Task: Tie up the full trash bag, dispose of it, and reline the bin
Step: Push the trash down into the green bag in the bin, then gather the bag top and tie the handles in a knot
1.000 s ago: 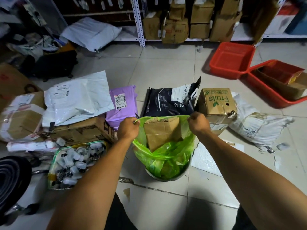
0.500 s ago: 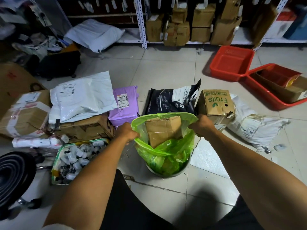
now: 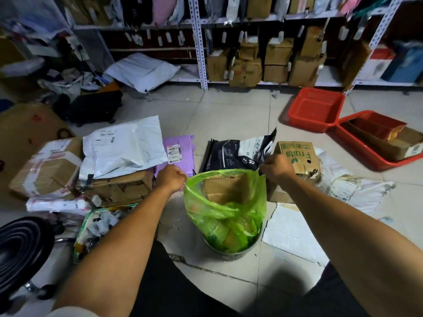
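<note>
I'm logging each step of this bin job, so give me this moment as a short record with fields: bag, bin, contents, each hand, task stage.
bag: translucent green plastic trash bag, mouth pulled open and untied, lower part in the bin
bin: round grey bin on the tiled floor
contents: brown cardboard box standing in the bag, crumpled green plastic below it
left hand: grips the bag's left rim
right hand: grips the bag's right rim
stage: bag not yet tied or taken out

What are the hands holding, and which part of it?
Both hold the green trash bag by its top rim: left hand grips the left edge, right hand the right edge.
</note>
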